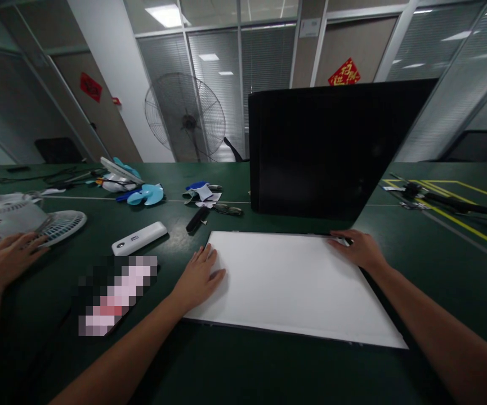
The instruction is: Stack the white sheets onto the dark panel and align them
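Head view: our left hand (pixel 199 277) spread on white panel (pixel 285 281), right hand (pixel 363 250) pinching its far corner; uneven pressure could bend it.

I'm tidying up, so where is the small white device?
In the head view, the white device lies left of the white panel, on the green table, just beyond the blurred item.

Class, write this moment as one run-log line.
left hand: on white panel | right hand: at white panel's far-right corner | black panel: upright beyond

Left hand (pixel 196 279) and right hand (pixel 358 248) are seen bare; slim forearms (pixel 131 351) are left uncovered, slender fingers (pixel 202 254) ungloved.
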{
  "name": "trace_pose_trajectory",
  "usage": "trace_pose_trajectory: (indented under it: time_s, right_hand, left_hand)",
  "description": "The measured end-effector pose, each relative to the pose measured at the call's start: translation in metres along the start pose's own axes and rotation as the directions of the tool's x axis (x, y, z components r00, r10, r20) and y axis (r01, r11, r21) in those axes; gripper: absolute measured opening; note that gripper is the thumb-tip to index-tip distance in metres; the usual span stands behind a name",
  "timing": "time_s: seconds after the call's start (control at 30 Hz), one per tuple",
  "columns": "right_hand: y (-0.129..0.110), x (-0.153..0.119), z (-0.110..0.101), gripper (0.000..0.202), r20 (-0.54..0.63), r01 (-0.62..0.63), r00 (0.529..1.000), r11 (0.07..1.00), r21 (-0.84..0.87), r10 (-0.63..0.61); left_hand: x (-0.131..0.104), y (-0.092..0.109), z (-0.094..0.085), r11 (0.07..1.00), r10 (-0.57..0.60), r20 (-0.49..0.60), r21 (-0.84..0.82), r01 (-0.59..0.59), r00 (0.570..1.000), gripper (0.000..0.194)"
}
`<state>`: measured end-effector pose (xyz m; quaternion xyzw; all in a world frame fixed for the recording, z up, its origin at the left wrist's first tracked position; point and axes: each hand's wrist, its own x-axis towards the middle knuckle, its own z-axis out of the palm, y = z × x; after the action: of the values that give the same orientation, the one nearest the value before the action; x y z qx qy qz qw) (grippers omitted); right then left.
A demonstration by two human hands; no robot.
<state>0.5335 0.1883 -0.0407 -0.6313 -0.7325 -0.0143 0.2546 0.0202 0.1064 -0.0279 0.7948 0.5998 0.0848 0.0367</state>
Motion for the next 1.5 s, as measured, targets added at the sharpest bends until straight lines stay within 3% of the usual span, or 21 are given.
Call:
trace_pose_trajectory:
  time_s: [0.17, 0.3, 0.37, 0.47, 0.5, 0.53, 0.6, 0.7, 0.8, 0.97, 1.07, 1.17, 1.27, 1.4, 1.5]
  right_hand:
    - [-0.022, 0.002, -0.014, 0.053, -0.071, 0.063, 0.995, 0.998, -0.027, -0.065]
    - [-0.081, -0.012, -0.035, 0.048, 0.061, 0.246, 0.967, 0.969, 0.016, -0.246]
    - [-0.120, -0.035, -0.046, 0.058, 0.227, 0.345, 0.907, 0.935, 0.079, -0.354]
    - [-0.172, -0.079, -0.058, 0.095, 0.520, 0.434, 0.721, 0.883, 0.177, -0.458]
    - [-0.184, -0.093, -0.059, 0.100, 0.570, 0.451, 0.673, 0.872, 0.190, -0.472]
    - [-0.192, -0.104, -0.059, 0.099, 0.585, 0.462, 0.657, 0.867, 0.185, -0.475]
    - [-0.197, -0.119, -0.053, 0.088, 0.539, 0.480, 0.698, 0.866, 0.138, -0.472]
    - [-0.189, -0.124, -0.041, 0.075, 0.375, 0.534, 0.774, 0.844, 0.047, -0.510]
    - [-0.181, -0.122, -0.036, 0.068, 0.239, 0.617, 0.762, 0.787, 0.015, -0.602]
    - [-0.190, -0.124, -0.044, 0.034, 0.016, 0.742, 0.670, 0.670, 0.026, -0.743]
    - [-0.198, -0.127, -0.048, 0.024, -0.093, 0.829, 0.555, 0.559, -0.026, -0.827]
    - [-0.201, -0.130, -0.050, 0.029, -0.127, 0.884, 0.450, 0.460, -0.076, -0.884]
    - [-0.199, -0.133, -0.054, 0.034, -0.135, 0.900, 0.406, 0.421, -0.111, -0.904]
    - [-0.194, -0.136, -0.059, 0.037, -0.139, 0.903, 0.362, 0.384, -0.195, -0.922]
    - [-0.192, -0.137, -0.063, 0.040, -0.145, 0.903, 0.337, 0.363, -0.230, -0.930]
  left_hand:
    - [-0.004, 0.007, -0.007, 0.999, -0.004, 0.022, 0.033, 0.003, 1.000, 0.070]
    - [-0.008, 0.014, -0.017, 1.000, -0.015, 0.036, 0.022, 0.014, 0.999, 0.069]
    - [-0.010, 0.016, -0.021, 1.000, -0.025, 0.050, 0.014, 0.024, 0.998, 0.069]
    - [-0.013, 0.018, -0.023, 0.999, -0.045, 0.062, 0.009, 0.045, 0.997, 0.072]
    - [-0.014, 0.019, -0.023, 0.999, -0.051, 0.060, 0.007, 0.050, 0.997, 0.072]
    - [-0.015, 0.019, -0.023, 0.999, -0.053, 0.057, 0.005, 0.052, 0.997, 0.072]
    - [-0.015, 0.019, -0.023, 0.999, -0.053, 0.055, 0.003, 0.053, 0.997, 0.071]
    - [-0.015, 0.020, -0.024, 0.999, -0.051, 0.067, 0.002, 0.051, 0.996, 0.070]
    - [-0.014, 0.023, -0.027, 0.998, -0.058, 0.072, -0.014, 0.059, 0.996, 0.070]
    - [-0.010, 0.020, -0.027, 0.996, -0.062, 0.069, -0.067, 0.067, 0.996, 0.070]
    - [-0.007, 0.012, -0.024, 0.981, -0.098, 0.060, -0.162, 0.106, 0.993, 0.069]
    - [-0.005, 0.000, -0.023, 0.932, -0.169, 0.030, -0.319, 0.170, 0.985, 0.066]
    - [-0.004, -0.012, -0.023, 0.864, -0.219, -0.019, -0.468, 0.185, 0.976, 0.064]
    - [-0.004, -0.024, -0.026, 0.703, -0.236, -0.039, -0.696, 0.143, 0.971, 0.067]
    - [-0.005, -0.023, -0.033, 0.695, -0.217, -0.050, -0.709, 0.119, 0.975, 0.067]
